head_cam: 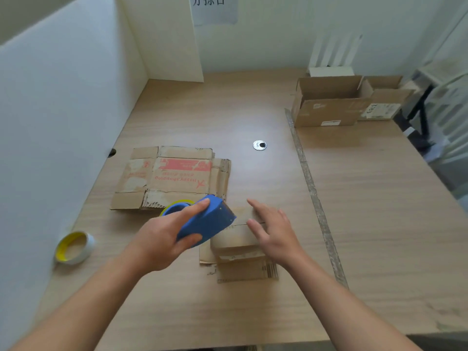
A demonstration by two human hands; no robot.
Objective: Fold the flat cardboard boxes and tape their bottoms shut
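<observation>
- Box point(236, 240), small and folded, sits at lower centre of the frame on the wooden table point(379, 224), flap seam on top.
- Right hand point(274, 231) lies over its top, fingers straight and spread.
- Left hand point(162, 239) grips a blue tape dispenser point(210, 221), tilted at the box's left edge.
- Flat cardboard boxes point(172, 177) lie stacked at centre left.
- Spare tape roll point(74, 247) rests at lower left.

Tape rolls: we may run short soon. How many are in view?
2. One loose roll lies near the table's left edge; the other roll sits in the blue dispenser gripped by the left hand. More may be hidden.
</observation>
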